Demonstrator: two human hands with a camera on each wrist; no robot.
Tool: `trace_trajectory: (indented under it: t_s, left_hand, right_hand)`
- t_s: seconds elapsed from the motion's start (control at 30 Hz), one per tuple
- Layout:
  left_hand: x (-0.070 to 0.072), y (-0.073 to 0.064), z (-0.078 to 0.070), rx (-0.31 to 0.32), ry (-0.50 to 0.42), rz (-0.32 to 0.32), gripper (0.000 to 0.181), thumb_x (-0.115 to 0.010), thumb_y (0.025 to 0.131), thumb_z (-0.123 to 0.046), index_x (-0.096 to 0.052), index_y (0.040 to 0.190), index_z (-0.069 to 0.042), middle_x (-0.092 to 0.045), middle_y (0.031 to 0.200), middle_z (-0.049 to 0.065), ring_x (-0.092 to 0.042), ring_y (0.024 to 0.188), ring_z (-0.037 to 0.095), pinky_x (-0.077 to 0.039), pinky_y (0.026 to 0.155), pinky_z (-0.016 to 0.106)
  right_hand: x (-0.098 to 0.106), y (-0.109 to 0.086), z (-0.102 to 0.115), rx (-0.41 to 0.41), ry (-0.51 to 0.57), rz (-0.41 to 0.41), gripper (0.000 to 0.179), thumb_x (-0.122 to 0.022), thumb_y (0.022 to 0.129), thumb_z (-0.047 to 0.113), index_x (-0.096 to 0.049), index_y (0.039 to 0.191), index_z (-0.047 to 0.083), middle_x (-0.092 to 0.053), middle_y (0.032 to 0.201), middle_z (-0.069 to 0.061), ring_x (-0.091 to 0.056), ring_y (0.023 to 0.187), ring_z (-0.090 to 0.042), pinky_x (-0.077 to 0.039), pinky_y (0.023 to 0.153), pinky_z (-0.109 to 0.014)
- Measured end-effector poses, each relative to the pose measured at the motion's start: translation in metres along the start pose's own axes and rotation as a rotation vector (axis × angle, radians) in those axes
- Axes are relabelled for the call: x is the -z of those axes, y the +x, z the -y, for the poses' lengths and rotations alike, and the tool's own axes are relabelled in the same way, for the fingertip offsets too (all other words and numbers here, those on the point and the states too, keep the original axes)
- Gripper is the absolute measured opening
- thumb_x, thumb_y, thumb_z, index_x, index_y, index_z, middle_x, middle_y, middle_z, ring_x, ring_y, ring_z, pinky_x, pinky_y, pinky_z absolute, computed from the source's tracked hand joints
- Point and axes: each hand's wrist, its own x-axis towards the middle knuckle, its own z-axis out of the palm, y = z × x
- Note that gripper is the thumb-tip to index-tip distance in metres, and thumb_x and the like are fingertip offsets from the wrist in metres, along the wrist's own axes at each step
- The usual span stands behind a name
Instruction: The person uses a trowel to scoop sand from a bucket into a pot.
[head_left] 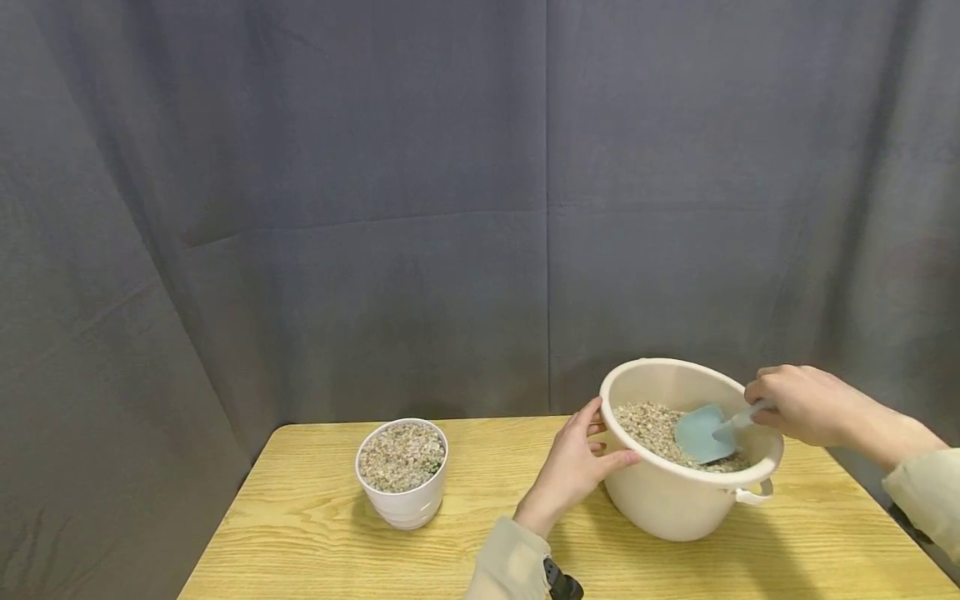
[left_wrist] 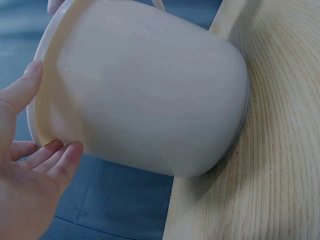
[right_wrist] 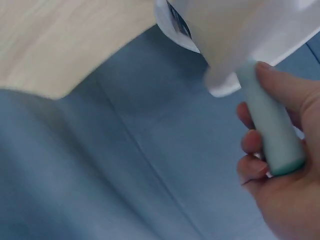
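A cream bucket (head_left: 667,508) stands on the table, partly filled with pale, coarse granules (head_left: 651,427). Its rim slopes down toward the right in the head view. My left hand (head_left: 573,467) grips the bucket's left side at the rim; in the left wrist view the thumb lies at the rim and the fingertips meet the outer wall. My right hand (head_left: 813,404) holds a light blue scoop (head_left: 701,433) by its handle, over the bucket's right rim. The scoop's blade rests in the granules. In the right wrist view, fingers and thumb wrap the handle (right_wrist: 272,120).
A white ribbed pot (head_left: 408,507) filled with similar granules stands on the left of the wooden table (head_left: 300,533), with a bit of green near its right rim. A white handle (head_left: 753,494) sticks out from the bucket's right side. Grey curtains (head_left: 412,208) hang behind the table.
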Motion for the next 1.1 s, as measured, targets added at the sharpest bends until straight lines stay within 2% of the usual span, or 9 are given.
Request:
trace_trajectory:
  t_s: [0.37, 0.47, 0.73, 0.9, 1.0, 1.1]
  left_hand:
    - [0.001, 0.001, 0.0, 0.02, 0.034, -0.017, 0.089, -0.085, 0.077, -0.025, -0.037, 0.151, -0.013, -0.054, 0.126, -0.004, -0.055, 0.111, 0.007, -0.05, 0.091, 0.02]
    - [0.0, 0.002, 0.001, 0.017, 0.028, -0.017, 0.089, -0.086, 0.077, -0.025, -0.038, 0.15, -0.013, -0.053, 0.126, -0.005, -0.054, 0.112, 0.007, -0.05, 0.09, 0.019]
    - [-0.003, 0.003, 0.001, 0.011, 0.031, -0.003, 0.089, -0.085, 0.078, -0.026, -0.036, 0.151, -0.012, -0.053, 0.126, -0.004, -0.055, 0.112, 0.009, -0.049, 0.092, 0.02]
    - [-0.006, 0.001, -0.001, 0.008, 0.052, 0.011, 0.09, -0.084, 0.078, -0.027, -0.035, 0.152, -0.012, -0.053, 0.128, -0.003, -0.055, 0.112, 0.009, -0.049, 0.093, 0.021]
    - [-0.006, 0.001, -0.003, 0.004, 0.062, 0.023, 0.09, -0.083, 0.079, -0.029, -0.034, 0.152, -0.012, -0.052, 0.129, -0.003, -0.054, 0.113, 0.009, -0.049, 0.093, 0.022]
    - [-0.005, 0.003, -0.003, 0.005, 0.057, 0.018, 0.09, -0.083, 0.079, -0.029, -0.034, 0.152, -0.012, -0.051, 0.13, -0.004, -0.053, 0.115, 0.008, -0.049, 0.094, 0.022]
  right_hand:
    - [-0.02, 0.002, -0.004, -0.018, 0.17, -0.051, 0.011, -0.079, 0.08, 0.013, -0.072, 0.083, 0.02, -0.062, 0.082, 0.013, -0.054, 0.07, -0.003, -0.047, 0.056, -0.029]
    - [-0.021, 0.003, -0.005, -0.042, 0.203, -0.044, 0.01, -0.08, 0.081, 0.015, -0.072, 0.082, 0.021, -0.063, 0.082, 0.013, -0.054, 0.07, -0.002, -0.047, 0.056, -0.027]
    - [-0.024, -0.002, -0.012, -0.047, 0.306, -0.016, 0.007, -0.077, 0.085, 0.021, -0.075, 0.089, 0.016, -0.067, 0.087, 0.01, -0.059, 0.075, -0.002, -0.052, 0.061, -0.027]
    - [-0.026, -0.01, -0.014, -0.016, 0.411, -0.067, 0.006, -0.075, 0.087, 0.019, -0.075, 0.092, 0.015, -0.068, 0.087, 0.011, -0.058, 0.074, 0.0, -0.051, 0.059, -0.024]
    - [-0.024, -0.008, -0.01, 0.0, 0.413, -0.113, 0.004, -0.075, 0.087, 0.018, -0.075, 0.091, 0.017, -0.067, 0.084, 0.013, -0.057, 0.073, 0.002, -0.05, 0.058, -0.023]
    - [-0.024, -0.003, -0.006, 0.001, 0.426, -0.121, 0.003, -0.075, 0.088, 0.018, -0.074, 0.09, 0.02, -0.067, 0.082, 0.014, -0.057, 0.072, 0.0, -0.05, 0.058, -0.023]
